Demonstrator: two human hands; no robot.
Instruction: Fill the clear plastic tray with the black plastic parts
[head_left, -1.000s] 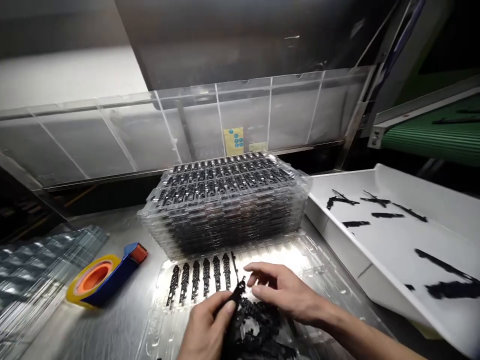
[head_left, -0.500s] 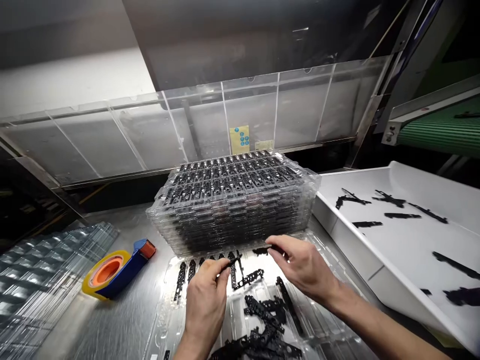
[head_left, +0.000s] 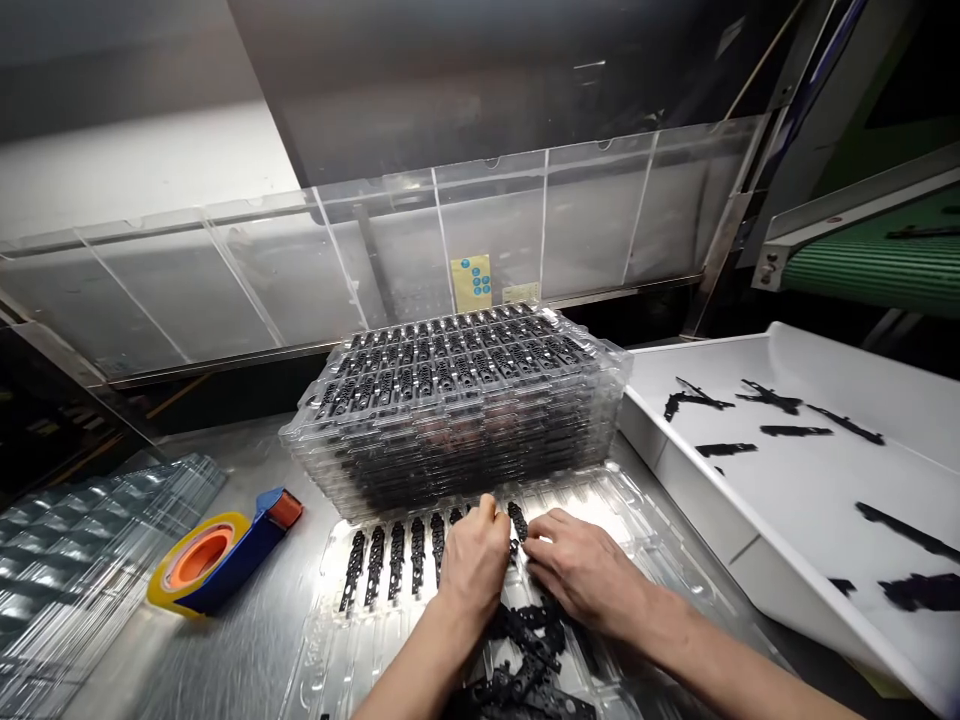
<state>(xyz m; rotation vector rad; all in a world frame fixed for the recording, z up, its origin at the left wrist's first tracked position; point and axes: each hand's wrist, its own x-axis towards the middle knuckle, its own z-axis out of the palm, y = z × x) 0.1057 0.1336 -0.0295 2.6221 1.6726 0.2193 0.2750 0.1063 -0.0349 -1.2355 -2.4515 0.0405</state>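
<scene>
A clear plastic tray [head_left: 622, 500] lies on the bench, with slim perforated black plastic parts [head_left: 396, 562] standing side by side along its far row. My left hand [head_left: 476, 552] is closed over this row, its fingertips pressed together; whatever they hold is hidden. Just right of it, my right hand [head_left: 585, 560] has its fingers curled at a small black plastic part [head_left: 514, 548]. Another upright black part [head_left: 517, 520] shows between the two hands. Below them, a loose heap of black parts [head_left: 529, 650] lies on the tray, partly covered by my forearms.
Behind the tray rises a stack of filled clear trays [head_left: 450, 430]. A white bin [head_left: 720, 560] with scattered black parts stands right. To the left are a tape dispenser [head_left: 225, 550] and more clear trays [head_left: 97, 560]. A green conveyor [head_left: 877, 255] runs at far right.
My left hand has moved right and forward over the row, and my right hand has come down beside it. The slanted loose parts between them are now out of sight. The view has shifted slightly.
</scene>
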